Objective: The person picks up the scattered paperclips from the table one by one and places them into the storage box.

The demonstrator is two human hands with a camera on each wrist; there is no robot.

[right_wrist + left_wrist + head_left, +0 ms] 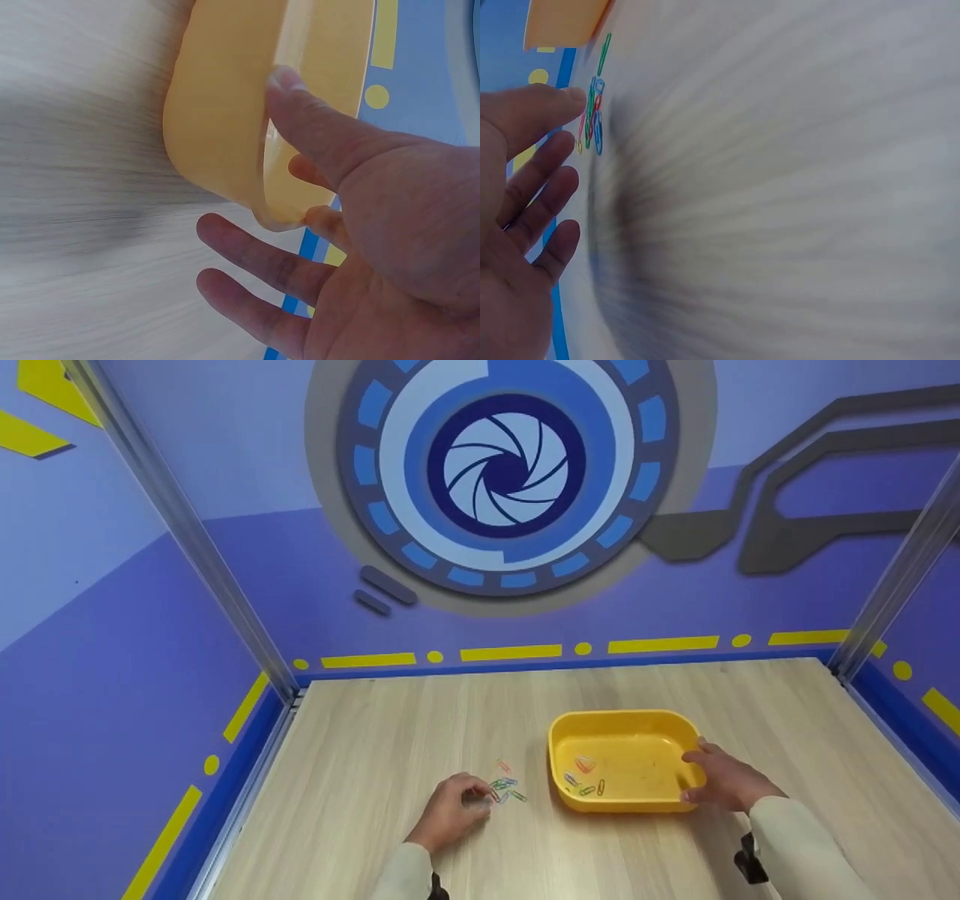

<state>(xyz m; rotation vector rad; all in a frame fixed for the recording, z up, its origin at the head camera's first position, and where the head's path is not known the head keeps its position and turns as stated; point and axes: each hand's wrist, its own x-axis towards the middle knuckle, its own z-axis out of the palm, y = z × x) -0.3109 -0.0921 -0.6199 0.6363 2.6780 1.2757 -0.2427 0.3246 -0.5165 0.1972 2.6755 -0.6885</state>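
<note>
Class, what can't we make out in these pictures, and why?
Exact count of paper clips on the table: head view, too small and overlapping.
Whether the left hand pinches one: head view, too small; left wrist view, thumb hides the index finger.
Yellow tray's other end: right wrist view, cut off by top edge.
Rest of both sleeves: head view, cut off by bottom edge.

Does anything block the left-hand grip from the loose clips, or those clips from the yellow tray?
Nothing visible blocks the left-hand grip. Between the loose paper clips and yellow tray lies bare tabletop, then the tray's side wall.
</note>
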